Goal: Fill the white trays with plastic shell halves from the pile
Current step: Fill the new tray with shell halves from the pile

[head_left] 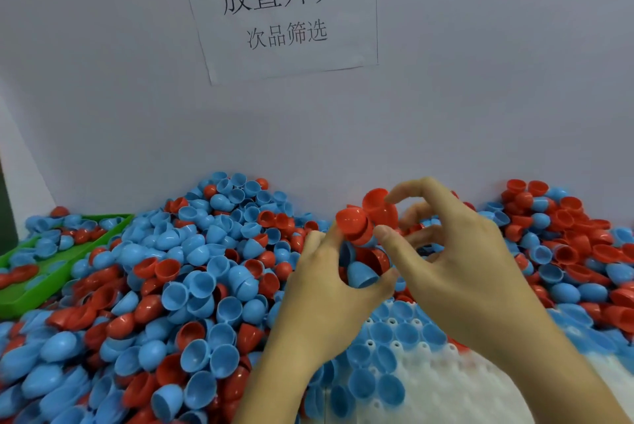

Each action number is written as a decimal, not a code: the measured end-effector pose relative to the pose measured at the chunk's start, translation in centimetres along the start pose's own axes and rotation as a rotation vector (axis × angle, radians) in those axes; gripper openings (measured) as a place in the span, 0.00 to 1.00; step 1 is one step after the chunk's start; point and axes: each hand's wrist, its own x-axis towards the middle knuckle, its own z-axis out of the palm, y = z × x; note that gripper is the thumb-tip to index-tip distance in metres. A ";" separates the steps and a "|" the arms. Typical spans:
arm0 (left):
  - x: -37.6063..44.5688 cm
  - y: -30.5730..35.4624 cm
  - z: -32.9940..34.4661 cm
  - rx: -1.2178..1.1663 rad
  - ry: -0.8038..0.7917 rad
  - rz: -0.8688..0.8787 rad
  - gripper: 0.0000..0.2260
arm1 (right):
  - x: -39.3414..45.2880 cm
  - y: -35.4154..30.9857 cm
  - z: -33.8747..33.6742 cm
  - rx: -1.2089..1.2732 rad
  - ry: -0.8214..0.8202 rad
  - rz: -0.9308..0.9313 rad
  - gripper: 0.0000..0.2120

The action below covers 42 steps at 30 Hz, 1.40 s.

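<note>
The left hand [329,272] is curling round a nested stack of red shells [356,229], with a blue shell [362,274] tucked lower in the same grip between thumb and fingers. The right hand [456,262] is working at the top of that stack, its thumb and forefinger closing on a single red shell [379,205] that is sitting tilted and looks partly peeled away from the rest. Both hands are hovering just above the far edge of the white tray [429,386], which is lying close to the person and is already carrying several rows of blue shells seated open side up; the nearer part looks unfilled, though it is blurred. The pile [192,272] of red and blue shells is spreading across the table on both sides, spilling against the tray's edges, and a green tray [20,303] is sitting at the far left with more shells in it.

The likely trouble is in the separating: nested halves may be gripping each other, so two could be coming off as one and going into a single socket. A hard tug could also be flicking a shell loose into the pile, or squeezing the thin plastic out of shape. Loose shells crowding the tray's rim may be sliding in and lying askew over sockets
</note>
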 end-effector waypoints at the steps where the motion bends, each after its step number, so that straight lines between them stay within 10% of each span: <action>1: 0.0 0.0 0.1 0.026 0.003 0.008 0.19 | 0.0 0.1 0.0 -0.012 -0.004 -0.002 0.09; 13: -0.1 0.0 -0.3 0.528 0.064 0.188 0.23 | 0.0 0.4 -0.5 -0.228 0.028 0.023 0.08; 35: -0.1 -0.2 -0.2 0.676 0.099 0.184 0.26 | -0.2 0.2 0.6 -0.251 0.089 0.087 0.16; 42: 0.0 -0.6 -0.1 0.715 0.079 0.181 0.28 | -0.1 0.8 0.1 -0.236 0.058 0.174 0.05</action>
